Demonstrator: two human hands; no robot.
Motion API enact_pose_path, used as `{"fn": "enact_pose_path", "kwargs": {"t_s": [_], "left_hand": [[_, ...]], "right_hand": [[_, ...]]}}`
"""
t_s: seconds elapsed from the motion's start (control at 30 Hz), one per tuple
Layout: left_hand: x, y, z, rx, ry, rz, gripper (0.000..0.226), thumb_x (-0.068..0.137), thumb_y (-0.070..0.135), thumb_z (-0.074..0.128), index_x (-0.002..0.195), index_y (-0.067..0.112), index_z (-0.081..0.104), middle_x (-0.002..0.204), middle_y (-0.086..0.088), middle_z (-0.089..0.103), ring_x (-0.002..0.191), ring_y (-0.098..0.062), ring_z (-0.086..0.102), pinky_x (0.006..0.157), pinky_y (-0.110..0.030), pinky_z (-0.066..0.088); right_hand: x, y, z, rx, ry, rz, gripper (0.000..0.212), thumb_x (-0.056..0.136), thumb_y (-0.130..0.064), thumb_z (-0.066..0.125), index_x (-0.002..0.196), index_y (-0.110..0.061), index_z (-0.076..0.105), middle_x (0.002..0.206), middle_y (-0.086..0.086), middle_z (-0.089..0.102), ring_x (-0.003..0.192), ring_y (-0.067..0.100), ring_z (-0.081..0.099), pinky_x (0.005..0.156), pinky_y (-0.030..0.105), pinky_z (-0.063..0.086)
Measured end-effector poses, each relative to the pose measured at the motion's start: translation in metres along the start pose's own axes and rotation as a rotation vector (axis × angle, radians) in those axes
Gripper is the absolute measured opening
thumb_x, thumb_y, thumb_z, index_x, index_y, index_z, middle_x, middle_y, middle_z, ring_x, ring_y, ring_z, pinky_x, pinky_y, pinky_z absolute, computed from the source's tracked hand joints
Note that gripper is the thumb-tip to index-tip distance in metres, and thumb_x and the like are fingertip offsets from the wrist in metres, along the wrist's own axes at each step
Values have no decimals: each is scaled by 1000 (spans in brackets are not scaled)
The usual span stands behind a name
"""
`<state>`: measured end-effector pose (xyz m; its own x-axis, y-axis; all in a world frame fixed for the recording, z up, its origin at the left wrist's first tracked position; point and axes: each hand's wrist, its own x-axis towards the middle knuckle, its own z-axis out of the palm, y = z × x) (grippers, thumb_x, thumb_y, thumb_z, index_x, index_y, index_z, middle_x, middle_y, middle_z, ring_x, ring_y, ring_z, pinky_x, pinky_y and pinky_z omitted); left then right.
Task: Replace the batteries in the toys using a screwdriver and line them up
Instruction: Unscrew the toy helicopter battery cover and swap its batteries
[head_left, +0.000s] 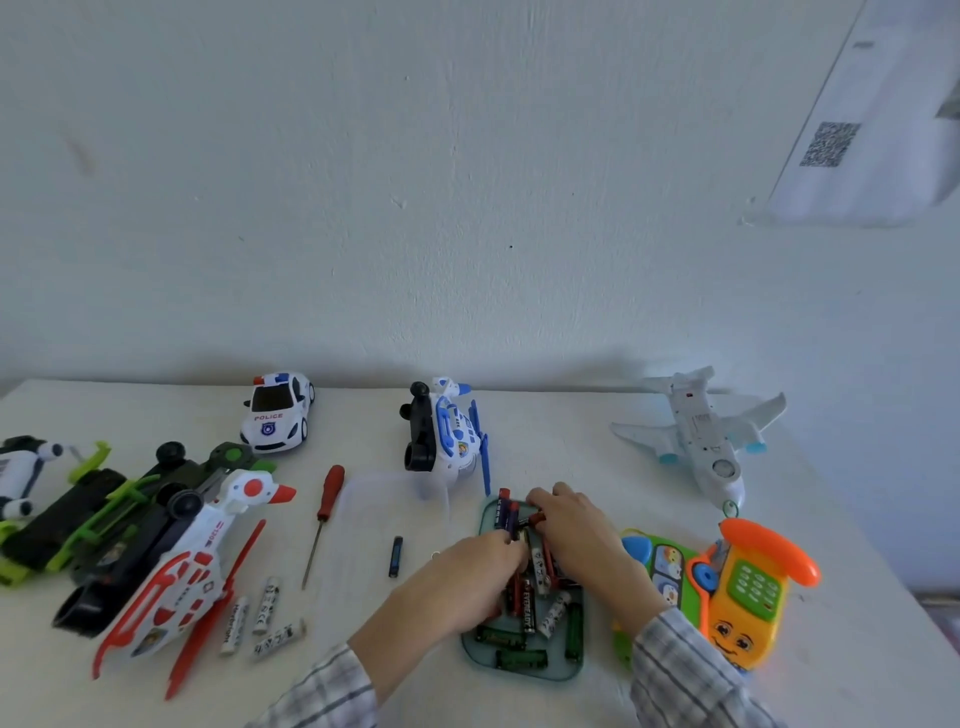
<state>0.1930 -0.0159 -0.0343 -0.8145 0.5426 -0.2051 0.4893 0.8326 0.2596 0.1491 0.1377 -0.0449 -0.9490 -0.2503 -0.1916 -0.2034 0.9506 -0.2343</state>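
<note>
1. The red helicopter (182, 577) lies on its side at the left, just in front of the green truck (104, 514). Three white batteries (260, 618) lie loose beside its skid; mistaken for fresh cells, they could go back into a toy.
2. The screwdriver (323, 514) lies untouched on the table (597, 431), tip toward the near edge. A sweeping sleeve could roll it off.
3. One dark battery (396, 556) lies alone between the screwdriver and the tray (524, 673). It is round and could roll, or get mixed with the wrong pile.
4. The left hand (472, 571) is curled over the tray's batteries (524, 597); its fingertips are hidden, so I cannot tell whether it pinches one.
5. The right hand (566, 525) reaches over the tray's far end, fingers bent onto the batteries, seemingly pinching one, though the grip is not clear. With both hands digging, cells could spill over the low rim.
6. The blue helicopter (447, 436) stands just behind the tray; a lifted wrist could knock it over.
7. The phone (748, 587) sits just beside the right sleeve and could be nudged toward the edge.
</note>
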Motion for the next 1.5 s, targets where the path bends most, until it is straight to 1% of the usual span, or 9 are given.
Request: {"fn": "enact_pose_path", "kwargs": {"t_s": [0.13,0.27,0.43,0.57,0.73,0.97,1.1,1.27,1.5], "left_hand": [[-24,-10,-15,-273,160,44,30,91,15,62,120,21,57,116,14,51,102,-2,54,90,-19,44],[-67,-43,-30,-466,288,-99,21,89,15,66,100,32,61,99,22,54,93,7,53,79,-8,42],[-89,-74,-27,-244,-18,-254,27,87,19,69,111,27,63,104,16,57,88,3,53,75,-5,40],[-75,-72,-10,-88,-256,-275,25,91,17,63,116,18,65,117,-1,62,103,-15,59,83,-17,42],[-69,-72,0,-30,-237,-314,22,87,9,61,109,11,67,113,-10,62,100,-25,61,78,-25,42],[-76,-69,-2,-183,82,-272,21,88,20,63,108,20,66,104,1,64,88,-11,58,78,-18,45],[-71,-38,-12,-494,364,-161,24,87,19,67,111,21,66,89,10,66,77,-5,62,69,-11,46],[-36,-2,0,-357,387,-73,19,89,16,61,108,16,64,98,0,66,82,-13,62,74,-27,50],[-18,8,9,-205,350,-94,27,92,18,57,118,13,59,110,-5,60,95,-22,60,81,-32,48]], "right_hand": [[3,2,0,94,7,-14,43,91,-19,54,133,-26,44,119,3,49,112,22,48,83,30,42],[-1,6,-11,174,9,-11,46,89,-34,61,133,-26,49,126,0,47,115,19,44,90,31,44],[-4,-35,-34,231,246,-214,31,91,-32,59,122,-26,60,131,-8,49,117,13,43,98,29,39],[10,-98,-13,88,12,-602,29,92,-11,57,120,-18,63,126,-2,57,115,17,49,98,34,41],[37,-130,23,-323,-124,-700,33,84,10,48,108,-5,64,110,12,57,98,29,56,76,35,45],[17,-115,-8,168,-54,-417,26,92,-3,52,115,-10,61,106,4,56,89,16,57,80,24,48],[-40,-66,-30,556,163,-48,21,89,-13,62,109,-20,61,71,-5,59,56,3,49,55,13,43],[-89,-33,-10,374,142,226,7,88,-15,59,91,-20,55,74,-3,61,66,13,56,56,19,43],[-88,-30,18,178,146,261,10,95,-17,45,86,-21,43,86,-5,51,75,13,48,69,22,43]]}}
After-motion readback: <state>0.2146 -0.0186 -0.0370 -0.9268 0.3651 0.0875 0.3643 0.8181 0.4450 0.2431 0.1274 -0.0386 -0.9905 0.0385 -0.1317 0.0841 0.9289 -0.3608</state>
